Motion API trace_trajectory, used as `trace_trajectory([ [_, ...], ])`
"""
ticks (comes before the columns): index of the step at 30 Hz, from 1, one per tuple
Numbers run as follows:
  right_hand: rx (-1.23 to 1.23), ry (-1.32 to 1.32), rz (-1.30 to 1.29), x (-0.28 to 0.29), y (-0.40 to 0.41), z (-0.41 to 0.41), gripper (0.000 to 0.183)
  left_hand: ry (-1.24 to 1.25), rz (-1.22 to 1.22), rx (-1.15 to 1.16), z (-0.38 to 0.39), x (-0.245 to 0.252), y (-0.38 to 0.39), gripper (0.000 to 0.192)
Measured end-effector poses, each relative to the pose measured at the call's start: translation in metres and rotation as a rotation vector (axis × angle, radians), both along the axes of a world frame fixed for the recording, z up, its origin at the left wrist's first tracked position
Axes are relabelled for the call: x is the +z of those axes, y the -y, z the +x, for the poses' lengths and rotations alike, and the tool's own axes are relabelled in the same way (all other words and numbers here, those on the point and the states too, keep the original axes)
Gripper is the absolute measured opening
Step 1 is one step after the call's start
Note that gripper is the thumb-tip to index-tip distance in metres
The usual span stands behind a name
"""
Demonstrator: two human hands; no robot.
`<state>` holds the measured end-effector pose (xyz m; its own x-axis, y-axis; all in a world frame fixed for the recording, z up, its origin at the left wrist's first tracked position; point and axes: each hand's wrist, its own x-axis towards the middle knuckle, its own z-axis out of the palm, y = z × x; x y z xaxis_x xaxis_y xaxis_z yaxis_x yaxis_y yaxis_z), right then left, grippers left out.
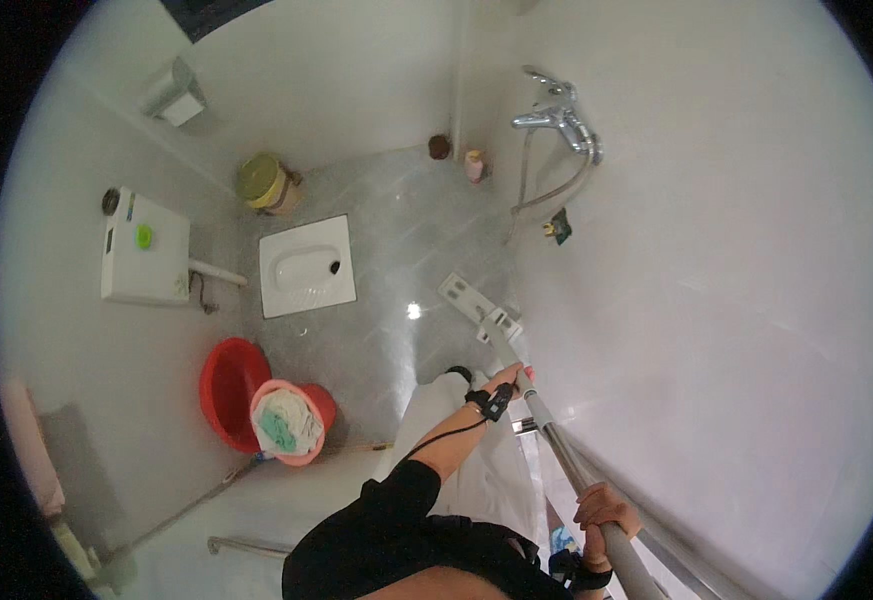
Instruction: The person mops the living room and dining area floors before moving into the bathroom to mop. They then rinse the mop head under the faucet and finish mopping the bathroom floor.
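Note:
A long grey mop handle (pixel 565 452) runs from the lower right down to a flat mop head (pixel 474 304), which lies on the grey floor by the right wall. My left hand (pixel 507 377) grips the lower part of the handle, near a small red piece. Higher up the handle, close to the picture's bottom edge, my right hand (pixel 607 510) is closed around it. Both wrists wear black straps with small devices, and a cable runs along my left forearm.
A white squat toilet (pixel 308 266) is set in the floor. A lidded bin (pixel 267 186), a red basin (pixel 230 390) and a bucket with cloths (pixel 290 421) stand at left. The right wall carries a shower mixer tap (pixel 556 120) with a hose. A pink bottle (pixel 474 166) stands in the far corner.

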<state>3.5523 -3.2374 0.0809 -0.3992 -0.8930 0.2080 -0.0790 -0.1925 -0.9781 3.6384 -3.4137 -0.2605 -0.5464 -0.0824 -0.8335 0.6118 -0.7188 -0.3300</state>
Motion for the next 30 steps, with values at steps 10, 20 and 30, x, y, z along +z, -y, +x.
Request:
trace_trajectory([
  [10,0.223,0.007,0.092,-0.001,0.022,-0.018,0.008,-0.053,-0.085,-0.182,0.0,0.029,0.027,0.03],
  [20,0.185,-0.27,0.276,0.02,-0.001,-0.018,0.017,-0.039,-0.204,-0.08,-0.002,0.093,0.053,0.022],
  [30,-0.113,-0.027,0.125,0.034,-0.065,0.018,0.045,-0.486,-0.164,0.155,0.017,0.095,0.086,0.039],
])
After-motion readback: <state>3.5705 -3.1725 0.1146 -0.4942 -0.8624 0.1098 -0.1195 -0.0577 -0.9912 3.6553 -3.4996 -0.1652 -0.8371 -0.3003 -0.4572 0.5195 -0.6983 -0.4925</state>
